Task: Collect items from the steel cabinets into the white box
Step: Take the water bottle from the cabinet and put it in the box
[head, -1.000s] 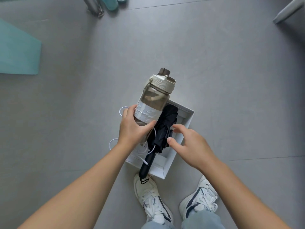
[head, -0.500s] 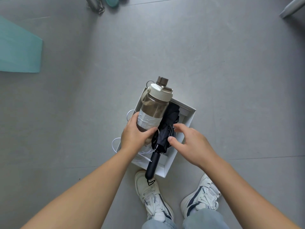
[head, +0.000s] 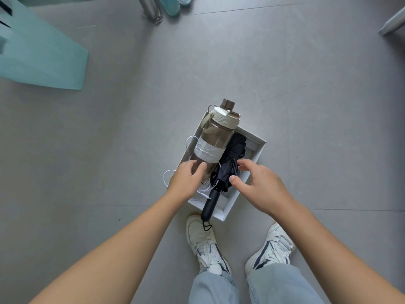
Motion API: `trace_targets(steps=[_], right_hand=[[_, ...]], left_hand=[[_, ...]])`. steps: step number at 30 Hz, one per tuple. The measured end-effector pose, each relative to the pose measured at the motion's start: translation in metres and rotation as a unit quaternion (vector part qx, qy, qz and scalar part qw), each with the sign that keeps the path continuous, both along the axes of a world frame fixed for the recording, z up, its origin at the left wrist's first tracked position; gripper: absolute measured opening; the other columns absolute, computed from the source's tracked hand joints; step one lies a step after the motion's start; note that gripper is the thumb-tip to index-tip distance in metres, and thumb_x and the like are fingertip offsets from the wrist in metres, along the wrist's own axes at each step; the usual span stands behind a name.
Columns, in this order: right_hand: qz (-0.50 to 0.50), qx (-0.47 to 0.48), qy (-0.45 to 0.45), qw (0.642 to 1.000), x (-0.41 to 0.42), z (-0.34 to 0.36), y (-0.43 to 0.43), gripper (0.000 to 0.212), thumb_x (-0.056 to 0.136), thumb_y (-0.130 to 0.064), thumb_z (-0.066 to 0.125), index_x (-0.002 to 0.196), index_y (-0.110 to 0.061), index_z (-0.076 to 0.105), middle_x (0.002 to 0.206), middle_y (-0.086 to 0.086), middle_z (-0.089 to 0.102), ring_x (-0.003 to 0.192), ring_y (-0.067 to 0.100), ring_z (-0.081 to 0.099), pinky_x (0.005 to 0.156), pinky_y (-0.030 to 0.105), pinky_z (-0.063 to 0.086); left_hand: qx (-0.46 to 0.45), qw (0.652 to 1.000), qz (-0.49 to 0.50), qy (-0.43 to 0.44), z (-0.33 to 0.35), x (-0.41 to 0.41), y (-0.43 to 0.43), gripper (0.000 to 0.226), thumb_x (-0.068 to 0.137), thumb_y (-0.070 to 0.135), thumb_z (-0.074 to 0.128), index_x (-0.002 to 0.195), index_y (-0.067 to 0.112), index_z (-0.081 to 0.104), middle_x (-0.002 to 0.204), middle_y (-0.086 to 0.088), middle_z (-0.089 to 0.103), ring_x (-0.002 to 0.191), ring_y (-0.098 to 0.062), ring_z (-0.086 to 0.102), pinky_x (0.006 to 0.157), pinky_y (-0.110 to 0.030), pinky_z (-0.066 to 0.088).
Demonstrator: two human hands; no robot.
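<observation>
Head view: the left hand [head: 187, 179] hides the bottom of the water bottle [head: 215, 137], so its grip is hard to see. The white box [head: 255, 153] holds the bottle, a folded black umbrella [head: 232, 156] and a white cable [head: 166, 178]. The left hand holds the bottle, and the right hand [head: 260, 185] hangs spread wide over the umbrella.

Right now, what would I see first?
A brown see-through plastic bottle with a cream lid rests in the white cardboard box on the grey floor, its bottom end held by the left hand. Beside it is a folded black fabric umbrella, by the open right hand.
</observation>
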State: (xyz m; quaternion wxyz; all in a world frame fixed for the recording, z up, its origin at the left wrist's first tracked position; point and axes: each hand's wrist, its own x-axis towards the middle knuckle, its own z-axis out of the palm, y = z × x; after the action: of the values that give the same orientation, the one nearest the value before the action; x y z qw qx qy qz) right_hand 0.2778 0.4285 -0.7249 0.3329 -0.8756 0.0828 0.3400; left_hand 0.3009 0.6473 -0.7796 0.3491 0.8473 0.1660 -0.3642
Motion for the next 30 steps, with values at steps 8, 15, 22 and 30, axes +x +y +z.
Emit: trace_targets(steps=[8,15,22,30], right_hand=[[0.036,-0.004,-0.001,0.999,-0.015,0.057,0.008,0.057,0.096,-0.05,0.056,0.146,-0.023,0.048,0.14,-0.006,0.06,0.129,0.017,0.054,0.089,0.029,0.042],[0.052,-0.015,-0.031,0.998,-0.02,0.123,0.014,0.05,0.098,-0.047,0.055,0.143,-0.025,0.05,0.136,-0.006,0.062,0.126,0.016,0.056,0.09,0.033,0.045],[0.048,-0.009,-0.05,0.998,-0.016,0.173,0.023,0.049,0.099,-0.046,0.056,0.142,-0.024,0.05,0.132,-0.006,0.063,0.124,0.016,0.055,0.089,0.031,0.043],[0.037,-0.009,-0.064,0.997,-0.007,0.21,0.023,0.058,0.097,-0.049,0.055,0.148,-0.024,0.045,0.133,-0.005,0.062,0.129,0.018,0.052,0.098,0.036,0.046]], left_hand=[[0.045,0.996,-0.042,-0.059,0.082,-0.04,0.035,0.031,0.095,0.044,0.051,0.119,0.027,0.063,0.116,0.009,0.069,0.109,-0.012,0.063,0.093,-0.037,0.05],[0.07,0.973,-0.058,-0.21,0.163,-0.051,0.037,0.021,0.1,0.037,0.049,0.11,0.027,0.065,0.102,0.015,0.067,0.094,-0.007,0.062,0.078,-0.035,0.052],[0.065,0.963,-0.041,-0.259,0.212,-0.045,0.032,0.031,0.094,0.041,0.045,0.111,0.024,0.066,0.104,0.013,0.068,0.096,-0.009,0.064,0.078,-0.035,0.052],[0.064,0.957,-0.061,-0.278,0.245,-0.038,0.024,0.026,0.094,0.039,0.05,0.111,0.026,0.065,0.104,0.015,0.067,0.096,-0.009,0.064,0.077,-0.033,0.052]])
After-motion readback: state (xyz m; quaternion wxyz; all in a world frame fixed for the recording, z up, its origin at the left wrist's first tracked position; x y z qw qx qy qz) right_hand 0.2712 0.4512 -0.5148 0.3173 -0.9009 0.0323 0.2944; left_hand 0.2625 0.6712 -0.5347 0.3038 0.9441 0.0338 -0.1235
